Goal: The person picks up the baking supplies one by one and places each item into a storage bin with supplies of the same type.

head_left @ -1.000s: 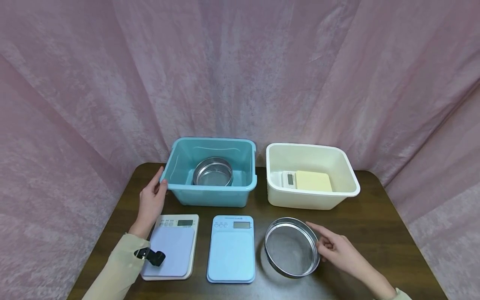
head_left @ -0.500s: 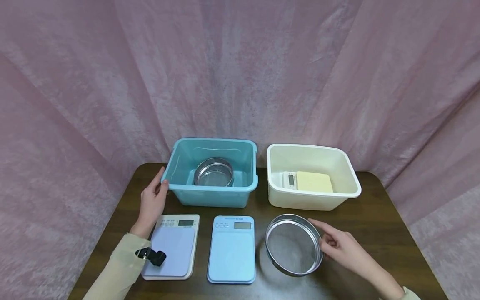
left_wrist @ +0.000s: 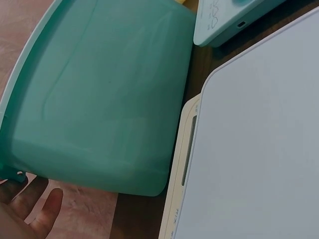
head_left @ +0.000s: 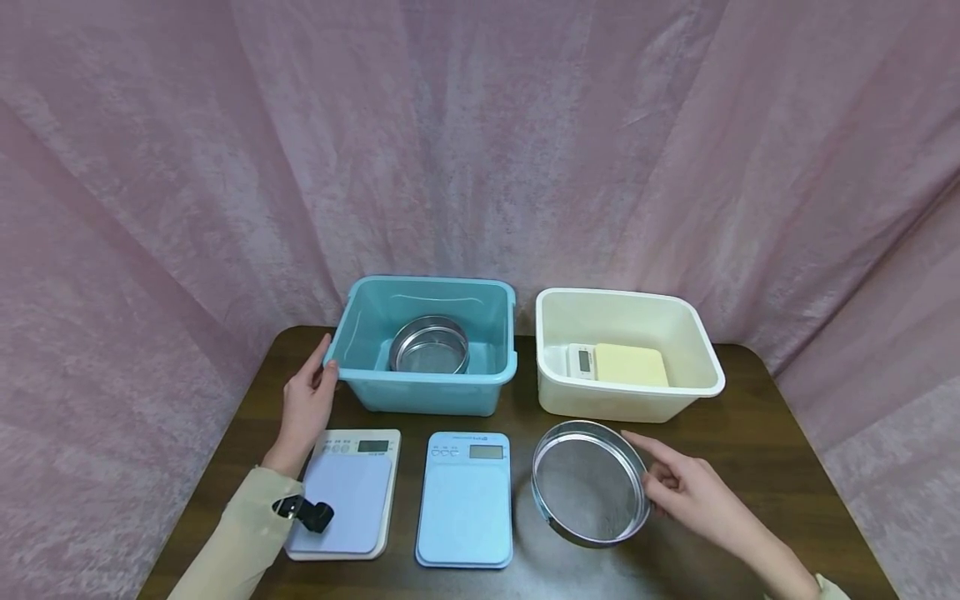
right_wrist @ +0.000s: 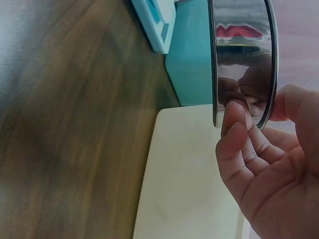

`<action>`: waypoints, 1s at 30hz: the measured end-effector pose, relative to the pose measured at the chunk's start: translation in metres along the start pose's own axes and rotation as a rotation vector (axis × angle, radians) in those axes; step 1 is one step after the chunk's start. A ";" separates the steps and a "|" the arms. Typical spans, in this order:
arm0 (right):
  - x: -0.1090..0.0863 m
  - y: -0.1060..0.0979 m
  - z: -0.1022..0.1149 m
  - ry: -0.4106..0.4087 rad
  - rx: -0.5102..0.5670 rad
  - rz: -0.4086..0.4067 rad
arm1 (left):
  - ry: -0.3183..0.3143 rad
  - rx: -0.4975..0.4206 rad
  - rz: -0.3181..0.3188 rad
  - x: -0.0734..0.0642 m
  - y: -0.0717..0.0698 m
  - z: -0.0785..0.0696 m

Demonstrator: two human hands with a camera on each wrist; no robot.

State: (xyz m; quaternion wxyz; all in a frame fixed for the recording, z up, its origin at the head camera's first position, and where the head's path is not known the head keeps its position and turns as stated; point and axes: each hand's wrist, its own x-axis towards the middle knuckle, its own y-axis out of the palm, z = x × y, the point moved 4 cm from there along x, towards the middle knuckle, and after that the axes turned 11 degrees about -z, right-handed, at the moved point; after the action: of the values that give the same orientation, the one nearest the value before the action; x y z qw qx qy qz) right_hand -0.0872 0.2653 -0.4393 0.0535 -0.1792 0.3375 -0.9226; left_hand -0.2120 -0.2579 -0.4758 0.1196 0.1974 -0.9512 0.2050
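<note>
A round steel sieve [head_left: 591, 483] with a fine mesh is raised over the table's right half, tilted slightly. My right hand [head_left: 693, 492] pinches its rim from the right side; in the right wrist view the thumb and fingers [right_wrist: 234, 142] grip the shiny steel wall. At the back left stands a blue plastic basin [head_left: 420, 393] with another steel sieve [head_left: 429, 354] inside. My left hand [head_left: 306, 408] rests against the basin's left rim, fingers fairly straight, thumb near the front corner. In the left wrist view its fingers [left_wrist: 31, 196] are at the basin's edge.
A white basin [head_left: 626, 402] at the back right holds a pale yellow scale [head_left: 628, 365]. Below my left forearm lies a kitchen scale with a lilac plate [head_left: 348, 496]. A light blue kitchen scale [head_left: 465, 512] lies mid-table. Behind the wooden table [head_left: 720, 400] hangs a pink curtain [head_left: 480, 150].
The sieve in my right hand has moved a little away from me and to the right, rising slightly. My left hand stays at the blue basin's rim.
</note>
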 end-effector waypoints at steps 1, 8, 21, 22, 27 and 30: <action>0.002 0.000 0.001 -0.008 0.000 -0.001 | 0.002 -0.001 0.000 0.000 0.000 0.000; 0.020 -0.001 0.012 -0.031 -0.003 0.019 | -0.004 0.020 -0.012 0.001 0.000 0.002; 0.057 -0.009 0.035 -0.003 0.017 0.065 | -0.023 0.038 0.000 -0.001 0.001 0.001; 0.059 -0.010 0.036 0.000 0.023 0.069 | -0.025 0.038 -0.001 -0.001 0.000 0.000; 0.072 -0.011 0.044 0.025 0.039 0.094 | -0.011 0.030 -0.001 -0.001 0.000 -0.003; 0.081 -0.011 0.048 0.050 0.026 0.109 | -0.003 0.011 -0.003 -0.001 0.000 -0.003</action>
State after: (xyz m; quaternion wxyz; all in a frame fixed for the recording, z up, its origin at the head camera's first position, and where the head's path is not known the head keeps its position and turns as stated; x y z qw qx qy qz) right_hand -0.1444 0.2270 -0.3746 0.0974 -0.1367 0.3358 -0.9268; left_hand -0.2105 -0.2567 -0.4735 0.1174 0.1996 -0.9499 0.2098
